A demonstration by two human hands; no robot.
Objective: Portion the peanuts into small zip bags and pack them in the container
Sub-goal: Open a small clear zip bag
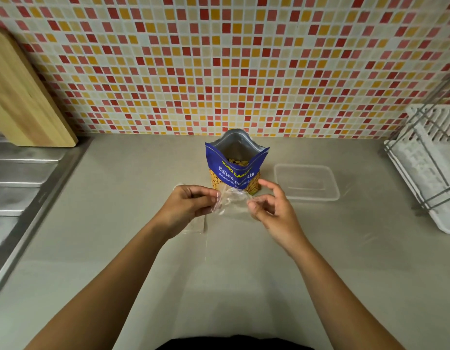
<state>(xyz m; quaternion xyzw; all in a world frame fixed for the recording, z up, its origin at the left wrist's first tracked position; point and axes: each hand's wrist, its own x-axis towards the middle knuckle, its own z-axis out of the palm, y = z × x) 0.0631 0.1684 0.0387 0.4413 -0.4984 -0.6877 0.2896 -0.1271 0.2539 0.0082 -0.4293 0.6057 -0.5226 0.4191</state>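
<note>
My left hand [191, 203] has its fingers curled in, with thumb and fingertips pinching the left edge of a small zip bag [232, 202]. My right hand [274, 210] is at the bag's other edge. Its thumb and a bent finger close on the plastic, while the forefinger sticks up and away. The two hands are a short way apart, with the bag stretched between them above the bench [219, 274]. The bag is clear and crumpled, so I cannot tell whether its mouth is open, and I see nothing inside it.

Just behind the bag stands the blue peanut pouch [235, 162], upright with its top spread open and a few nuts showing down in the foil. My hands and the zip bag cover its lower front. To its right, lying flat on the bench and apart from it, is the clear plastic container [306, 181], whose edges are faint against the grey surface. More clear bags [195, 224] lie flat under my left wrist, mostly hidden. I cannot count them.

A wooden board [24, 102] leans at the far left, cut off by the frame, above a steel drainer [14, 178]. A white dish rack [428, 160] runs off the right edge.
</note>
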